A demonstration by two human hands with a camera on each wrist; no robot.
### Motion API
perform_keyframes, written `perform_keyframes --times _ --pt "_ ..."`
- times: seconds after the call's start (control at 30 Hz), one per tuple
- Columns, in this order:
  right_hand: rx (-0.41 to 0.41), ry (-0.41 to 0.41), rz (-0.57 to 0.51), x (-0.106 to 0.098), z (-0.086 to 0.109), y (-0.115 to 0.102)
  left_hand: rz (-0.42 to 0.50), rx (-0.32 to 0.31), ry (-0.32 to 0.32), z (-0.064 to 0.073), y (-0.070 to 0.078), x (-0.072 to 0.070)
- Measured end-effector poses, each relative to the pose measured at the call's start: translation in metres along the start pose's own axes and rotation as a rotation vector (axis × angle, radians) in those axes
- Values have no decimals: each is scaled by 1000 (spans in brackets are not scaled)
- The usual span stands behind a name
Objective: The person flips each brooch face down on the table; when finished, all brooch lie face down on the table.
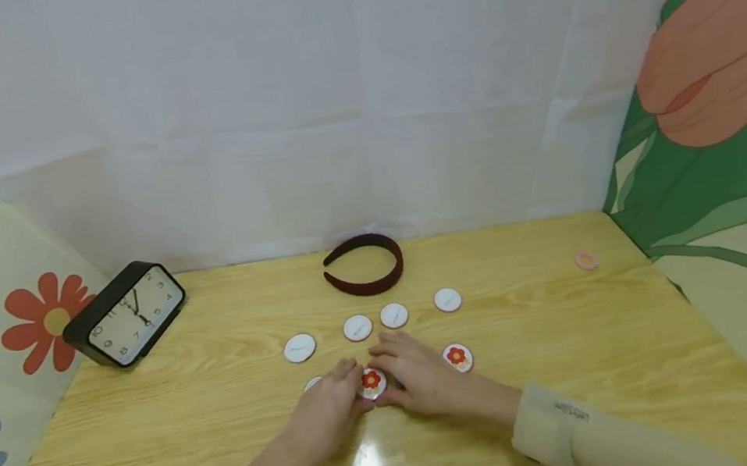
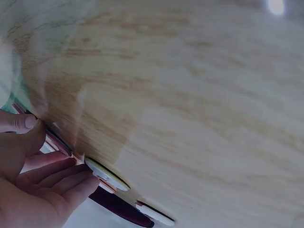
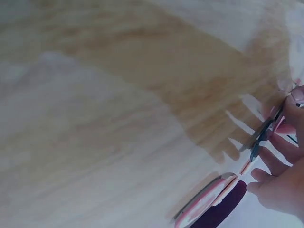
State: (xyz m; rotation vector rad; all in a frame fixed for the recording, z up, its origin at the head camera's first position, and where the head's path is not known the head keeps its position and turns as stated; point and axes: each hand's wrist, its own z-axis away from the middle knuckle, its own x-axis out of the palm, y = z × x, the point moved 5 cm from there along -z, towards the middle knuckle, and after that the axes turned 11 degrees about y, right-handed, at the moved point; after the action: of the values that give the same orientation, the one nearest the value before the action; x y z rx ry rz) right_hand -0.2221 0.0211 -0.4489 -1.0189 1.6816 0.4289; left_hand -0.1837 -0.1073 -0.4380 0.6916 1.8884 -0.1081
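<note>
Between my two hands is a round pin badge with a red flower on its face, turned up toward me. My left hand pinches its left edge, and my right hand pinches the right edge with thumb and fingertips. In the right wrist view the badge shows edge-on by the right thumb. A second flower badge lies face up just right of the right hand. Partly hidden behind the left hand is a white disc.
Beyond the hands lie several white discs with pin backs up, among them one at the left and one at the right. A dark headband sits by the back edge, a black clock at left, a pink ring at right.
</note>
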Motion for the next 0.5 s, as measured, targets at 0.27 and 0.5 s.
perform_keyframes --times 0.27,0.5 --pt "-29 12 -19 -1 -2 1 -7 50 57 -5 5 -2" --pt "-142 72 -19 2 0 1 30 5 1 -5 0 0"
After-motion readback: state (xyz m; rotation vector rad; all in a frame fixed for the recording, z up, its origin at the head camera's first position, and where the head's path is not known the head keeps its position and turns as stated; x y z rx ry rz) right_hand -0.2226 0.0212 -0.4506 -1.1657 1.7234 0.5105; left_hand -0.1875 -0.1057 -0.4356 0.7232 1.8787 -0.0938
